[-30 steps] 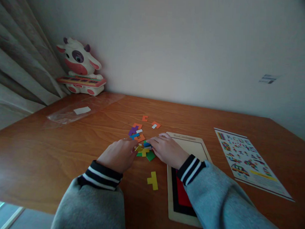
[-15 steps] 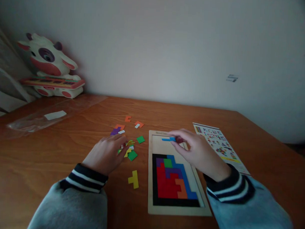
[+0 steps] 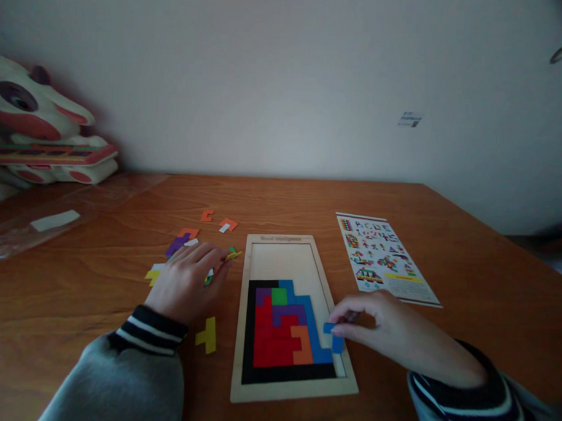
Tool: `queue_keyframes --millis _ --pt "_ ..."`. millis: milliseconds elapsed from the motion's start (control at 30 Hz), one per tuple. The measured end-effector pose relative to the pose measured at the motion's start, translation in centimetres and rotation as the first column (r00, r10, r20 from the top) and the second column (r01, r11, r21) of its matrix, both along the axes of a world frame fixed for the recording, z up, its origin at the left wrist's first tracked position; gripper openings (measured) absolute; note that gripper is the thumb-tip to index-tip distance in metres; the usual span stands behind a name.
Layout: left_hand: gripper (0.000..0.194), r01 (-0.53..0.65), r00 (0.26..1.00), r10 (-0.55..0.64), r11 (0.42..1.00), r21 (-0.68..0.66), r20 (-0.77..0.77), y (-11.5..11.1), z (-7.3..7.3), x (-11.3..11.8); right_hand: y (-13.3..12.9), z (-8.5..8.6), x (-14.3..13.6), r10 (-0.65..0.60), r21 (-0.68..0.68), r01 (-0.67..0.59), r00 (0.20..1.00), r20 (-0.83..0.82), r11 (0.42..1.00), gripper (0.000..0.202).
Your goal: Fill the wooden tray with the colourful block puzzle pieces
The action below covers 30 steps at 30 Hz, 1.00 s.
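The right hand [image 3: 379, 321] pinches a blue puzzle piece [image 3: 337, 343] between thumb and fingertips, the grip narrow; the piece is at the right side of the wooden puzzle tray [image 3: 293, 393], near its lower right corner, though whether it touches the wood I cannot tell; the left hand [image 3: 186, 281] is bent palm down over the loose pieces to the left of the tray, fingers curled, with a small yellow piece [image 3: 234, 255] and a bit of green at its fingertips; whether it grips them I cannot tell.

In the tray, black runs along the left and bottom edges of the fitted block; red pieces [image 3: 271, 342] fill much of the middle, with purple and green above, an orange piece [image 3: 304, 345] at lower right, and blue stepping down the right side; pale wood shows at the top and in a strip on the right.

A yellow T-shaped piece [image 3: 208, 336] lies flat on the desk [image 3: 74, 326], between the left sleeve and the tray; a purple piece [image 3: 176, 245] lies just beyond the left hand; an orange C-shaped piece [image 3: 207, 215] lies farther back; a printed instruction sheet [image 3: 385, 257] lies right of the tray.
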<state>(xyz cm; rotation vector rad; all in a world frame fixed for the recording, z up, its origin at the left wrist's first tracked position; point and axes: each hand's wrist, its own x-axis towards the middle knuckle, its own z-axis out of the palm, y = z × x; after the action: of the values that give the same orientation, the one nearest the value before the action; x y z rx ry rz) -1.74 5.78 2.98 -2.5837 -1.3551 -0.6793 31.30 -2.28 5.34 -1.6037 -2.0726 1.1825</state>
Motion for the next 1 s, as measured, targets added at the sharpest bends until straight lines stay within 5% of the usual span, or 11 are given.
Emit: queue_keyframes --millis 533,1000 --pt "0.021 0.159 0.985 -0.159 0.987 -0.003 -0.07 -0.1 -0.8 0.6 0.4 -3.2 0.6 0.007 0.044 -0.01 0.998 0.062 0.999 0.012" --pt "0.019 0.224 0.973 -0.223 0.975 0.0 -0.053 -0.1 -1.2 0.6 0.4 -1.4 0.4 0.066 0.007 -0.067 0.994 0.086 0.998 0.035"
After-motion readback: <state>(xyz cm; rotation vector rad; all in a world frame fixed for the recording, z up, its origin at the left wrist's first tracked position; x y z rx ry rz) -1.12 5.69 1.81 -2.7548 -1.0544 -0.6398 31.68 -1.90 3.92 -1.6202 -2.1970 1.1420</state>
